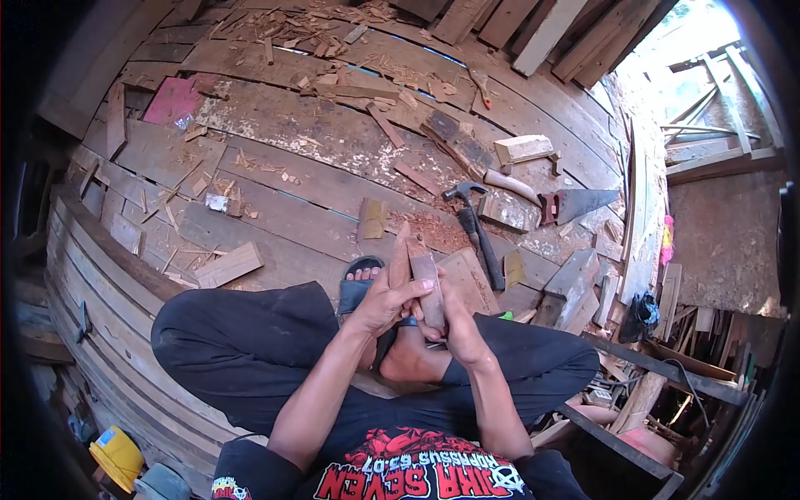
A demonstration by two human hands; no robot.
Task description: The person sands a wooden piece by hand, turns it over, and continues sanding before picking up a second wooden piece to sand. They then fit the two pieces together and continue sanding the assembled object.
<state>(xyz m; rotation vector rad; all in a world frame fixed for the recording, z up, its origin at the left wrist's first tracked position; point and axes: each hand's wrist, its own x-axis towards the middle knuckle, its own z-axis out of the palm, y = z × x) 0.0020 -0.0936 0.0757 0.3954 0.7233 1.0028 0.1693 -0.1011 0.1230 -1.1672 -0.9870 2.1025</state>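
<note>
I sit cross-legged on a plank floor with both hands together over my lap. My left hand (379,307) is closed around a reddish wooden piece (400,257) with a pointed top, its thumb reaching across to the second piece. That second piece, a flat greyish-brown wooden piece (427,287), stands close beside the first, and my right hand (458,321) is wrapped around its lower right side. Just beyond the hands lies a claw hammer (475,225). A square wooden board (468,279) lies behind my right hand, and a sandalled foot (358,283) shows by my left.
A handsaw (583,205), a wooden block (510,213) and a pale shaped wood piece (523,149) lie to the right of the hammer. Wood shavings (333,79) litter the floor. Stacked planks (117,317) run along the left; a yellow container (117,458) stands lower left.
</note>
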